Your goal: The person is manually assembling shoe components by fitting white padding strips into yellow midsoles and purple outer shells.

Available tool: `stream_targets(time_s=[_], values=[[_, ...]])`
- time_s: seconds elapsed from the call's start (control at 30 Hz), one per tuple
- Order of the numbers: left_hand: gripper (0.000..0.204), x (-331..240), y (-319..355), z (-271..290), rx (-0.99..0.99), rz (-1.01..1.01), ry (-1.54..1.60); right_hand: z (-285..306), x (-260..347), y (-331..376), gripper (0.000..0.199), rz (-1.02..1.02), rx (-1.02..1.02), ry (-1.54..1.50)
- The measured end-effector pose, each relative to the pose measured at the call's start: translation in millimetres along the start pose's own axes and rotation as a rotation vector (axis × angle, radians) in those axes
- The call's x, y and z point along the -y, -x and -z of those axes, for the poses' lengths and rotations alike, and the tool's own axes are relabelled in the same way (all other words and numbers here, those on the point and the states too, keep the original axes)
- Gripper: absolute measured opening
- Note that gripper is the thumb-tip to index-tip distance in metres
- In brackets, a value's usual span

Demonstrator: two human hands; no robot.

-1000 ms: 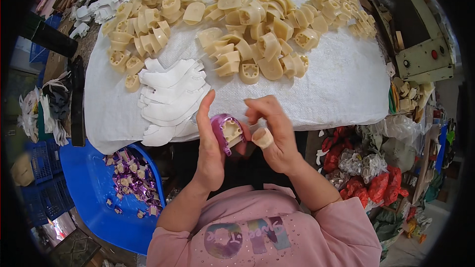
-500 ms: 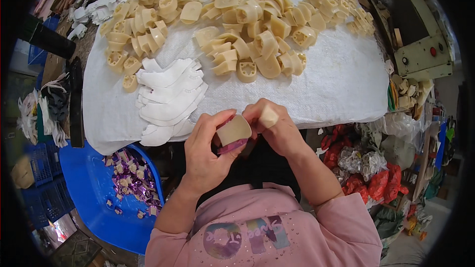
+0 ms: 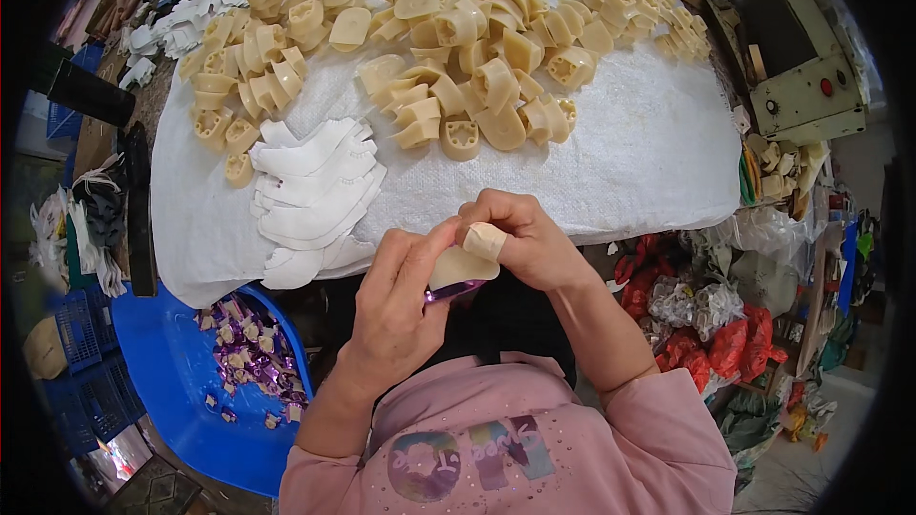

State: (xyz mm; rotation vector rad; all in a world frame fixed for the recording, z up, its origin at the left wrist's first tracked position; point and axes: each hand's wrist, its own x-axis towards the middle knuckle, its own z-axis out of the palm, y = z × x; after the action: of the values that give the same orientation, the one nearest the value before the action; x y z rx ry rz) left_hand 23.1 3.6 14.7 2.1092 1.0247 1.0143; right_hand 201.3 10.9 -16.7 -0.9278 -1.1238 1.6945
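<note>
Beside the table [image 3: 658,153], beige piece [image 3: 456,272] gripped by left hand [image 3: 401,294] and right hand [image 3: 539,243]; purple wrap [image 3: 455,291] could get creased if tugged unevenly.

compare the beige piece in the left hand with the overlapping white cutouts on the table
Colour: the held piece is beige with a shiny purple band along its lower edge; the white cutouts are plain white.
Form: the held piece shows a curved face; the white cutouts look thin and flat.
Place: the held piece is in the left hand's grip; the white cutouts lie on white cloth.
Shared: both have curved outlines.
</note>
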Motion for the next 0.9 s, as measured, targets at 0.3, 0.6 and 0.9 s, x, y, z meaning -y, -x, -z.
stream_targets(time_s=[0.3, 0.6, 0.9], values=[[0.044, 6, 8, -16, -0.084, 0.112, 0.050, -16, -2, 10, 0.016, 0.107, -0.168, 0.134], [0.040, -5, 0, -26, -0.177, 0.118, -0.064, -15, -13, 11, 0.022, 0.281, -0.163, 0.317], [0.036, -2, -3, -31, -0.268, 0.153, -0.077, -27, -24, 13, 0.028, 0.194, -0.097, -0.408]])
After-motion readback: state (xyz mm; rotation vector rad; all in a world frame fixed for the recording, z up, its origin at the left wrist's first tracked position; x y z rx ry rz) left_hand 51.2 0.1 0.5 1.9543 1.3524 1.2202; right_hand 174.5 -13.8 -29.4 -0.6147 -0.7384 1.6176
